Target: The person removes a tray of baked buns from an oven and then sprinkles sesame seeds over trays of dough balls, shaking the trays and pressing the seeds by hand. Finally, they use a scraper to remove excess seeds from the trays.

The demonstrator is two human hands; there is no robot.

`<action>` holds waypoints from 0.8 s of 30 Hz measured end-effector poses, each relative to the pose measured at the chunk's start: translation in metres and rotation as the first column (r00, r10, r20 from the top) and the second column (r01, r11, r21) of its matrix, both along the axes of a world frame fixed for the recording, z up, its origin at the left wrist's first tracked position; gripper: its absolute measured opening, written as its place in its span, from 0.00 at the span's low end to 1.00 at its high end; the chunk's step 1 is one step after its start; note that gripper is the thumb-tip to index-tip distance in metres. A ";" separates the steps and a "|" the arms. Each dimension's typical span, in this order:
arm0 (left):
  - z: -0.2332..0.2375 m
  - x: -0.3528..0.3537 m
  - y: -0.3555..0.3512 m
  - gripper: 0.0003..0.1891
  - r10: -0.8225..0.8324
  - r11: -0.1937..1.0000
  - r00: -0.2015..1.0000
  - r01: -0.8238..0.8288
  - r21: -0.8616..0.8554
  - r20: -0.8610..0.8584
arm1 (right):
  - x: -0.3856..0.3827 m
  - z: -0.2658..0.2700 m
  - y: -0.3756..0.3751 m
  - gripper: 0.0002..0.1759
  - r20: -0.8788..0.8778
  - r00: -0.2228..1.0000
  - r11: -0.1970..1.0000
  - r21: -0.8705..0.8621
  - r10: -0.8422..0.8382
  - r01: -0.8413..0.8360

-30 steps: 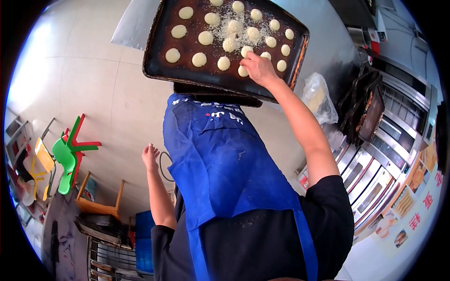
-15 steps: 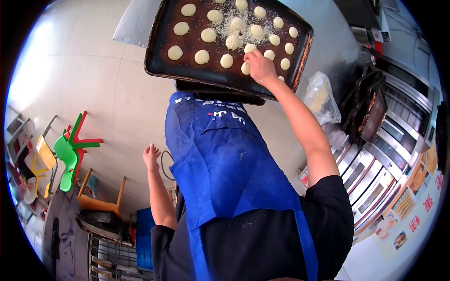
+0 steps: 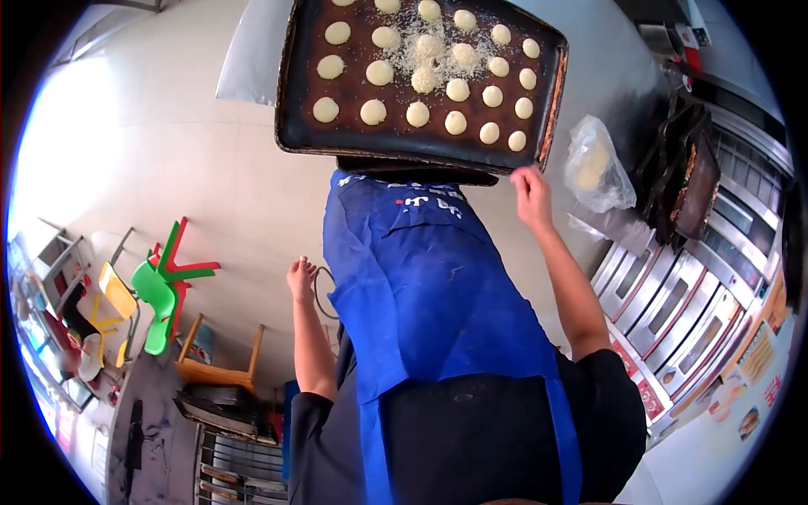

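A dark baking tray (image 3: pixel 303 126) carries rows of pale round dough pieces (image 3: pixel 373 112). White grains (image 3: pixel 427 49) are heaped over the pieces near its upper middle and scattered around them. My right hand (image 3: pixel 533 195) is at the tray's near right corner, fingers pressed together; whether they touch the rim or hold anything is too small to tell. Away from the tray, my left hand (image 3: pixel 302 278) hangs beside the blue apron (image 3: pixel 438 286) with its fingers curled, and nothing shows clearly in it. Another dark tray edge (image 3: pixel 421 171) shows under the first.
A clear plastic bag (image 3: pixel 596 164) with something pale inside lies right of the tray. Beyond it are stacked dark trays (image 3: pixel 697 189) and a metal oven front (image 3: pixel 665 324). On the left are a green chair (image 3: pixel 156 307), a wooden stool (image 3: pixel 217 373) and a rack (image 3: pixel 240 471).
My right hand has drawn back from the dough pieces to the tray's near right corner. The view has shifted, so the surroundings sit further right. My left hand still hangs by the apron.
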State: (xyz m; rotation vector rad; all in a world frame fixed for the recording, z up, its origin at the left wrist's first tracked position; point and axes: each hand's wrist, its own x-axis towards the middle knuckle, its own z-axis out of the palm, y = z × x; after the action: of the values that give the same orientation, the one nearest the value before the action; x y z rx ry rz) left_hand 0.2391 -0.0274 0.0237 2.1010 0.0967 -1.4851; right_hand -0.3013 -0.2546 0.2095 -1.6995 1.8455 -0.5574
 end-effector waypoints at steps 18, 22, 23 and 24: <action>-0.026 0.065 -0.189 0.18 -0.559 0.821 0.825 0.565 0.082 -0.084 | 0.088 0.009 0.185 0.16 0.368 0.724 0.795 0.442 -0.583 0.416; -0.026 0.058 -0.239 0.18 -0.548 0.835 0.834 0.550 0.012 -0.058 | 0.114 0.012 0.297 0.23 0.132 0.827 0.744 0.531 -0.546 0.406; -0.022 0.051 -0.251 0.18 -0.564 0.826 0.825 0.563 -0.018 -0.027 | 0.108 0.000 0.342 0.22 -0.133 0.868 0.643 0.620 -0.479 0.450; -0.015 0.043 -0.260 0.18 -0.587 0.809 0.810 0.586 -0.049 0.002 | 0.101 -0.005 0.381 0.21 -0.248 0.943 0.718 0.613 -0.220 0.329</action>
State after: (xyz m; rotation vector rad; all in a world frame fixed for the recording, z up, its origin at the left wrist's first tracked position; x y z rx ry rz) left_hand 0.2826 -0.2869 0.0087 2.1882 -0.6407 -1.8148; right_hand -0.2001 0.1264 0.2042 -1.0224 2.0917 0.1358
